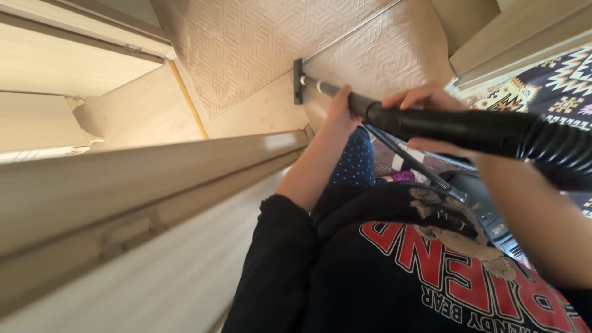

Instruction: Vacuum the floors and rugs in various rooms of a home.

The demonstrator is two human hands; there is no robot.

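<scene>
Vacuum wand [431, 123], black and joined at the right to a ribbed black hose [555, 145], runs forward over a cream patterned carpet [246, 49] to a small dark floor nozzle [298, 80], which sits on the carpet near a pale wooden floor strip [148, 111]. A long beige cabinet edge [142, 172] crowds the left side, a multicoloured patterned rug [555, 86] lies at the right, and a dark canister body [487, 216] sits below the wand. The left hand [342, 114] is closed around the thin forward tube, while the right hand [425, 114] grips the thick black handle section just behind it.
</scene>
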